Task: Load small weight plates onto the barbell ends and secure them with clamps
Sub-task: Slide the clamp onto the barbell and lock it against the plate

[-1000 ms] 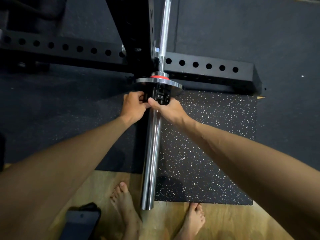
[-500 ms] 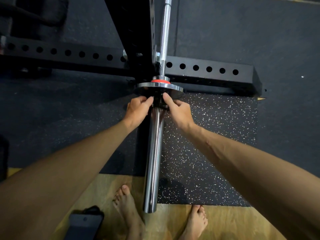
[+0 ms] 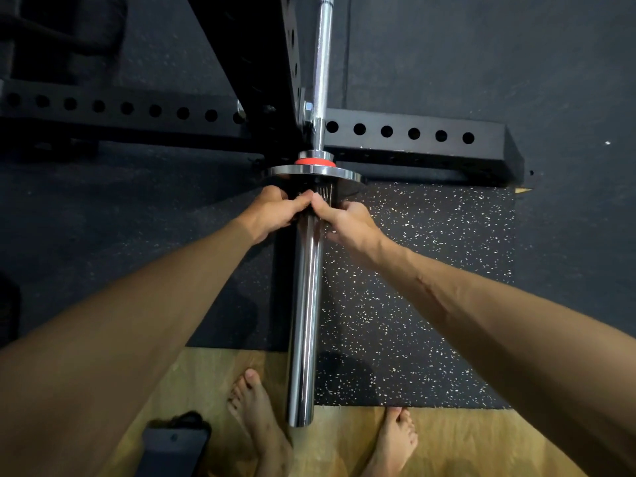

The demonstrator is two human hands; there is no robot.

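Observation:
The chrome barbell sleeve (image 3: 304, 304) points toward me, resting in a black rack. A small silver weight plate (image 3: 315, 172) sits far up the sleeve against a red collar ring (image 3: 315, 162). Just in front of the plate a black clamp (image 3: 325, 194) wraps the sleeve, mostly hidden by my fingers. My left hand (image 3: 275, 211) grips the clamp from the left. From the right, my right hand (image 3: 347, 220) holds the same clamp, thumbs meeting on top of it.
The black rack upright (image 3: 254, 63) and its perforated base beam (image 3: 413, 136) stand just behind the plate. A speckled rubber mat (image 3: 413, 287) lies under the sleeve. My bare feet (image 3: 258, 421) stand on wooden floor, a dark object (image 3: 172, 449) beside them.
Both hands have closed in tighter over the clamp, thumbs now touching on top. The clamp sits up against the plate. The view has shifted slightly.

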